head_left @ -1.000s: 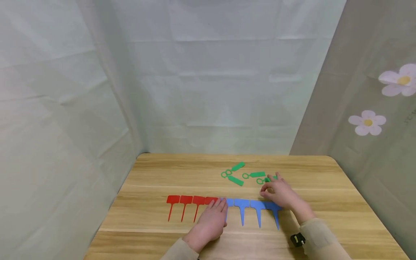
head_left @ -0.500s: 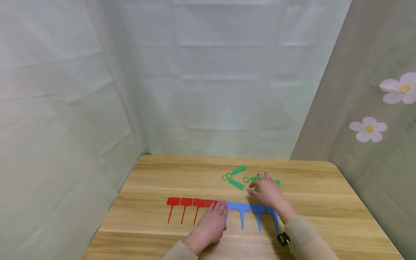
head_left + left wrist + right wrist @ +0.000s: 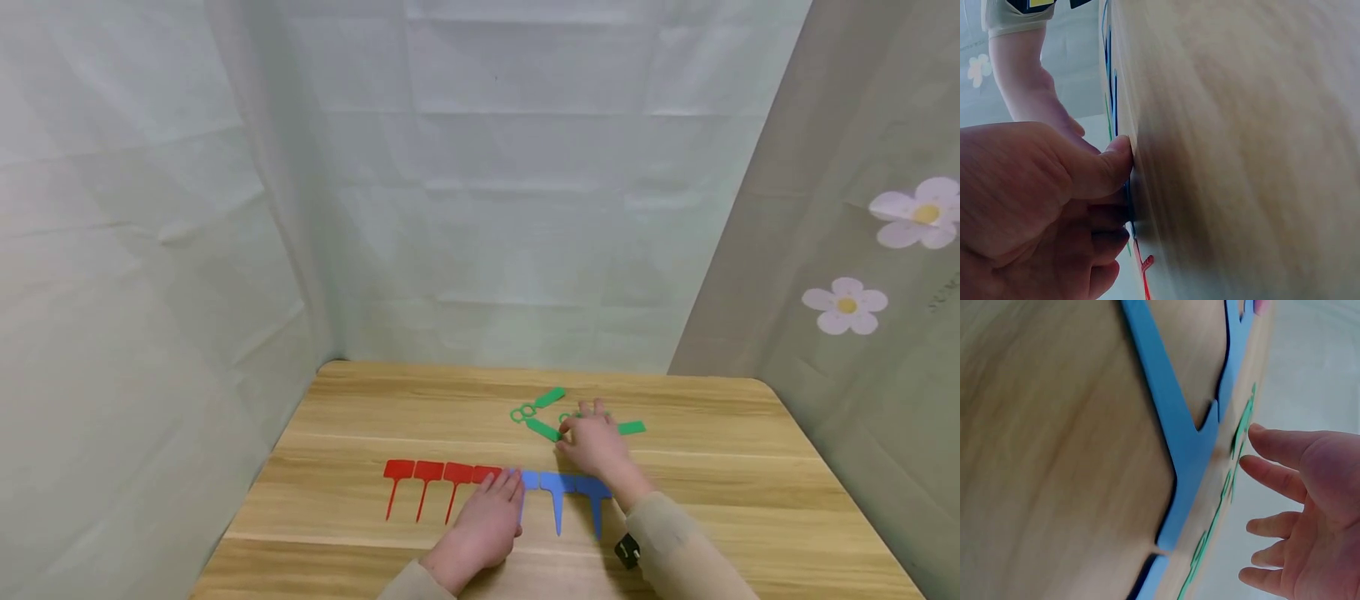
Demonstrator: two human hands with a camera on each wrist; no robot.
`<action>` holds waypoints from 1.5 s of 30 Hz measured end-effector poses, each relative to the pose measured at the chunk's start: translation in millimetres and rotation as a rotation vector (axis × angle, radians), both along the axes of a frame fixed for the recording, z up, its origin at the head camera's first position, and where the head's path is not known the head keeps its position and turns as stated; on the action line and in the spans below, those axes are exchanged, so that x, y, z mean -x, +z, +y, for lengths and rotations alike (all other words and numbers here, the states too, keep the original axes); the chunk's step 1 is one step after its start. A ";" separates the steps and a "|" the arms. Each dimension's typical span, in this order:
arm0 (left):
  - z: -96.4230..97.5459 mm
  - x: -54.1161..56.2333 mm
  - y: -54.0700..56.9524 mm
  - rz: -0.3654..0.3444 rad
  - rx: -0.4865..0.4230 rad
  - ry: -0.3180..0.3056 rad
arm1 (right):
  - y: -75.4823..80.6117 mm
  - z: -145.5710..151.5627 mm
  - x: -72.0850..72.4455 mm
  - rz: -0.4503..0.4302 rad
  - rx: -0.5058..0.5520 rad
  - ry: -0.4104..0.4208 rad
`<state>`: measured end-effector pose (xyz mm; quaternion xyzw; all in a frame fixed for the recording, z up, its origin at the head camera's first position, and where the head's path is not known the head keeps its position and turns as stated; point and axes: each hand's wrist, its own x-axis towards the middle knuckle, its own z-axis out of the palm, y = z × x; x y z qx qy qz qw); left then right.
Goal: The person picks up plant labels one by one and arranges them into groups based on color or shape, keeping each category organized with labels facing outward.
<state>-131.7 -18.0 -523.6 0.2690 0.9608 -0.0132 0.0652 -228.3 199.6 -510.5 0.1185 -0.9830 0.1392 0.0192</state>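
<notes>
Several red T-shaped plant labels [image 3: 428, 472] and several blue T-shaped plant labels [image 3: 557, 492] lie side by side in one row on the table. My left hand [image 3: 483, 521] rests over the middle of that row, its fingertips on the labels where red meets blue. Behind the row lie several green ring-ended tags [image 3: 543, 429]. My right hand [image 3: 598, 446] is over these, thumb and fingers apart, hiding some of them. In the right wrist view a gap shows between the right hand [image 3: 1310, 512] and the green tags [image 3: 1210, 519]; it holds nothing.
The wooden table [image 3: 322, 500] reaches back to a pale cloth wall [image 3: 495, 250]. Another cloth with printed flowers [image 3: 846, 306] hangs at the right. A small black device [image 3: 627, 551] sits at the right wrist.
My right hand has moved left across the green tags, uncovering the rightmost one and covering those in the middle. My left hand has stayed on the row.
</notes>
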 end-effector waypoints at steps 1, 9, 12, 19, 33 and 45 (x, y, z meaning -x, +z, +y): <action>-0.2 -0.4 -0.1 0.001 0.001 -0.001 | -1.3 -1.3 0.1 0.001 -0.002 -0.006; -0.2 -0.5 -2.1 -0.004 -0.011 -0.001 | -7.1 -7.8 6.0 0.023 -0.027 -0.028; -0.6 0.9 -2.8 -0.003 -0.011 0.001 | -8.5 -9.5 8.8 0.017 -0.028 -0.042; -2.1 1.3 -5.2 -0.010 -0.023 -0.002 | -10.1 -14.6 14.2 0.009 -0.053 -0.070; -4.2 0.8 -0.4 -0.012 -0.024 -0.010 | -8.1 -21.7 19.0 -0.021 -0.057 -0.114; -2.4 2.2 1.2 0.013 -0.014 -0.012 | -4.8 -21.7 25.2 -0.064 -0.045 -0.130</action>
